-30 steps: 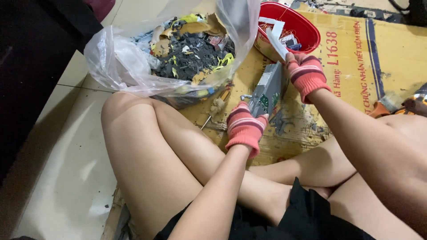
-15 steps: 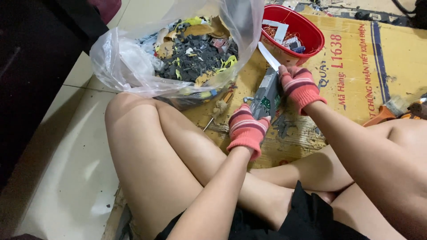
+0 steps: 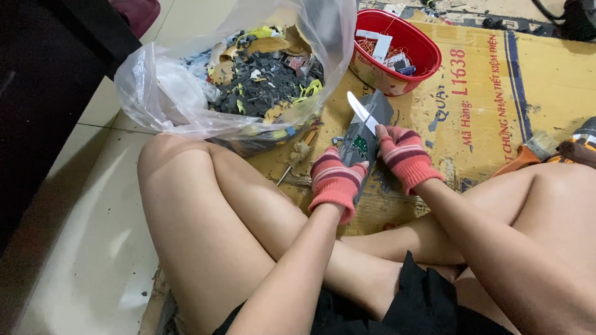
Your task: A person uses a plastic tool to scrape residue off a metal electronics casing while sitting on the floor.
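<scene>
Both hands have slid down from the red bowl (image 3: 428, 62). Left hand (image 3: 335, 183) grips a grey board (image 3: 359, 141) on the cardboard (image 3: 496, 105); right hand (image 3: 405, 156) is closed on a knife (image 3: 361, 111). At eleven o'clock, a plastic bag (image 3: 161, 93) holds dark scraps (image 3: 267, 84). The bowl holds small bits.

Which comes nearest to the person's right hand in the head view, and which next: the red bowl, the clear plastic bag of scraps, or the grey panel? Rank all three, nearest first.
1. Grey panel: touching the right hand, just to its left.
2. Red bowl: on the cardboard, above the hand.
3. Clear plastic bag of scraps: up and far left, past the left hand.
</scene>
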